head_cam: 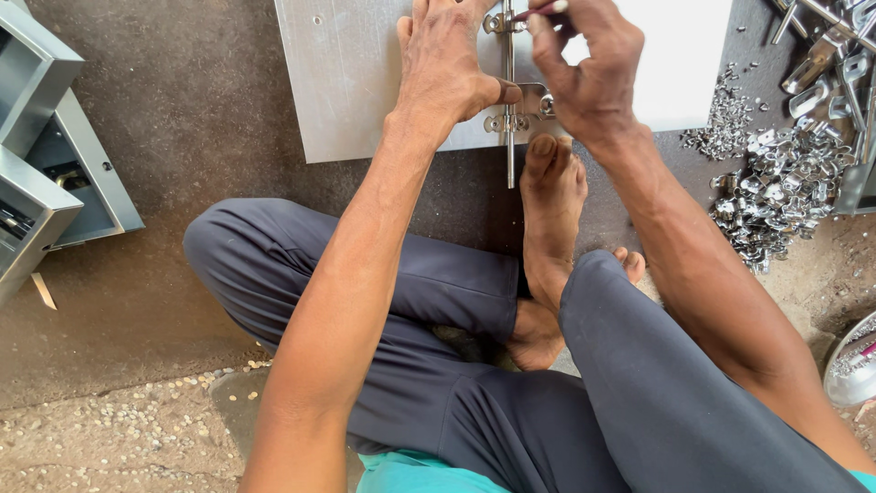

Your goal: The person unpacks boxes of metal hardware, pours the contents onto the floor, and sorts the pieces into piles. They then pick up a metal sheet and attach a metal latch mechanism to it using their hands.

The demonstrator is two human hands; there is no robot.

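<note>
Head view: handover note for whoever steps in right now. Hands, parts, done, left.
Left hand: pressed flat on the grey sheet-metal panel, thumb by the silver latch bracket.
Right hand: fingers pinch a thin red-handled tool at the upper bracket.
Steel sliding rod lies across the panel edge; a foot braces it.
Done: brackets and rod positioned.
Left: cannot tell if fastened.
Loose metal clips piled to the right.

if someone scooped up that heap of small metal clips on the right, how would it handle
The pile of metal clips would likely spill and scatter, since it is loose pieces, with some already strewn toward the metal sheet. Being shiny bent metal, they probably slip through fingers, and the edges may nick. A handful would probably feel heavy for its size.
</note>
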